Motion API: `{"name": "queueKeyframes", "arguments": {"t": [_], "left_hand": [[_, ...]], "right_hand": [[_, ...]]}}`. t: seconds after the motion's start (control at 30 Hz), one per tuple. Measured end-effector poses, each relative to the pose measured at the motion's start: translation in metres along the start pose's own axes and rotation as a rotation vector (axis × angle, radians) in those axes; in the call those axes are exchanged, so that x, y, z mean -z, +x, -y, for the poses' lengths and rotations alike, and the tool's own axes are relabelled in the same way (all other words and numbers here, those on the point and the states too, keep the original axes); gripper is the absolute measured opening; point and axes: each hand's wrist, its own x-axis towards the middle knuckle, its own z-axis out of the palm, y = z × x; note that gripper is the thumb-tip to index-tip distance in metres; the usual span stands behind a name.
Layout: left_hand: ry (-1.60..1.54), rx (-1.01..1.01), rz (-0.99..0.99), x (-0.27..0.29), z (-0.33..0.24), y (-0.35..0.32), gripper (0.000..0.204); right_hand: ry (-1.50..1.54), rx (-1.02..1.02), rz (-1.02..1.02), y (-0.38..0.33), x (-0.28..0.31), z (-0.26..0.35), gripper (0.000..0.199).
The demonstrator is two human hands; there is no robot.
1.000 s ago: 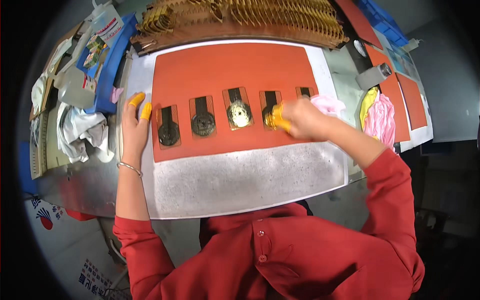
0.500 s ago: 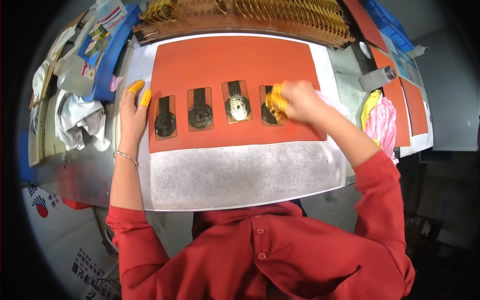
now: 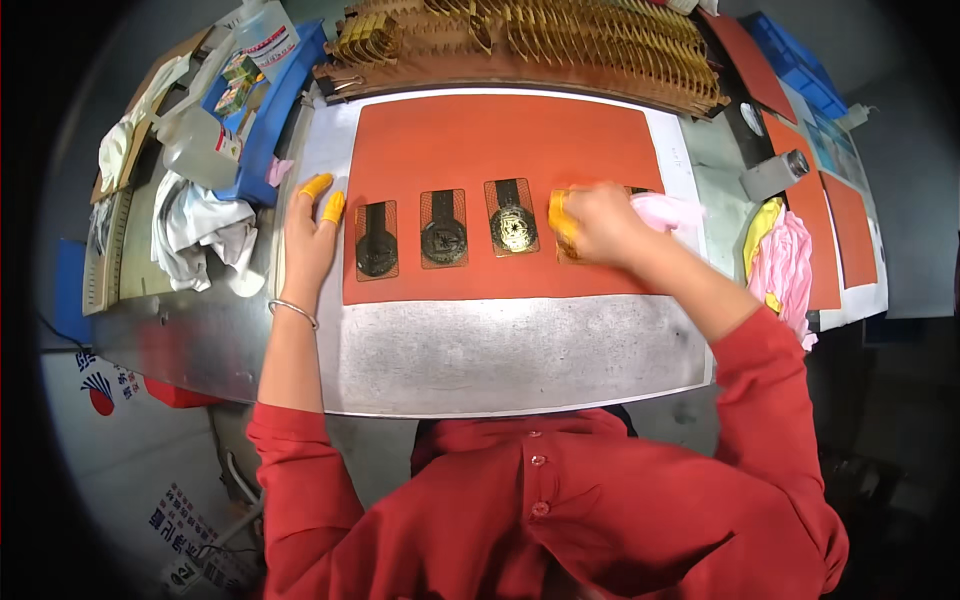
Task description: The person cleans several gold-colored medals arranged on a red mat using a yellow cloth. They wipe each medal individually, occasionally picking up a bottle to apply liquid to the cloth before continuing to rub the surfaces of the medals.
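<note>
The right hand point(image 3: 598, 222) is closed around a pink cloth point(image 3: 668, 212) and presses it down on the fourth dark medal point(image 3: 566, 232) in a row, hiding most of that piece. Yellow rubber caps cover its fingertips. The left hand point(image 3: 310, 238) lies flat and open, holding nothing, on the left edge of the orange mat point(image 3: 500, 140), with yellow caps on two fingers and a thin metal bracelet point(image 3: 293, 311) on the wrist.

Between the hands three more medals lie side by side on the mat, each on a small mesh card: one point(image 3: 377, 240) just beside the left hand, one point(image 3: 444, 229) in the middle, and a brighter gold one point(image 3: 512, 218) next to the right hand. The mat sits on a grey metal sheet point(image 3: 500, 350). Behind the mat runs a long rack of gold-coloured metal pieces point(image 3: 540, 35). To the left are a white rag point(image 3: 200, 225) and a blue tray point(image 3: 265, 110); to the right lies a bundle of pink and yellow cloths point(image 3: 785, 260).
</note>
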Motion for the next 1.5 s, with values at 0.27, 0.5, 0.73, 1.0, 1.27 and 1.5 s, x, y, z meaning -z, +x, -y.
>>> {"name": "queueKeyframes", "arguments": {"t": [0.27, 0.5, 0.73, 1.0, 1.27, 1.5], "left_hand": [[0.008, -0.058, -0.074, 0.01, -0.028, 0.001, 0.031], [-0.127, -0.218, -0.44, 0.07, -0.054, 0.004, 0.032], [0.027, -0.15, -0.674, 0.124, -0.015, 0.039, 0.057], [-0.063, 0.034, -0.527, 0.124, 0.019, 0.077, 0.087], [-0.19, 0.135, -0.471, 0.122, 0.025, 0.083, 0.062], [-0.158, 0.164, -0.487, 0.122, 0.023, 0.084, 0.061]], "right_hand": [[0.312, 0.131, -0.253, -0.07, 0.041, 0.039, 0.005], [1.416, -0.152, -0.333, 0.008, 0.085, 0.05, 0.011], [1.824, 0.059, -0.137, 0.138, 0.089, 0.115, 0.012], [2.175, 0.149, 0.081, 0.281, 0.061, 0.181, 0.017], [2.174, 0.109, 0.064, 0.298, 0.059, 0.214, 0.015], [2.205, 0.103, 0.068, 0.296, 0.056, 0.22, 0.016]]}}
